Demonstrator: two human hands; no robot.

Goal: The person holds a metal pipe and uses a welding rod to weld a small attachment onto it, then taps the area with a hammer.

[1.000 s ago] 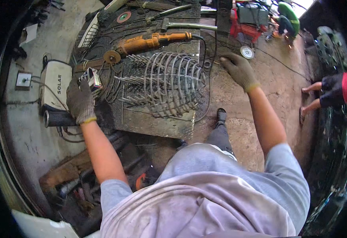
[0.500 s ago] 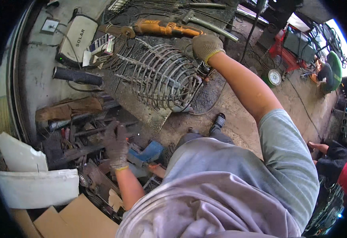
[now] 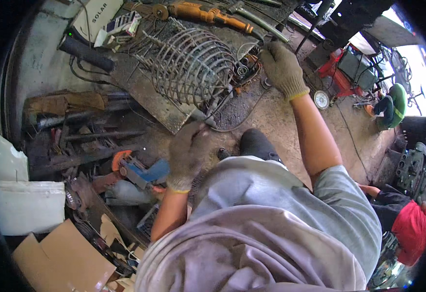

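Gloved fingers of the right hand (image 3: 283,70) look bent, their tips turned away from the camera, so the head view cannot tell how far they are open or whether they hold anything. Just left of them, a dark ring-shaped part (image 3: 242,70) sits by the rounded end of the wire cage (image 3: 193,63), which lies on its side on the bench (image 3: 135,92). Up and left from these fingers lies the orange power tool (image 3: 201,13); half a second ago the glove overlapped its tail, and now it is clear of it. Fingers of the left hand (image 3: 188,153) are blurred and seem loosely bent; no grasp can be made out. They have come from over the floor clutter to just below the bench's near corner, beside a grey rounded piece (image 3: 202,117). So both hands now flank the cage's rounded end, with neither seen gripping it.
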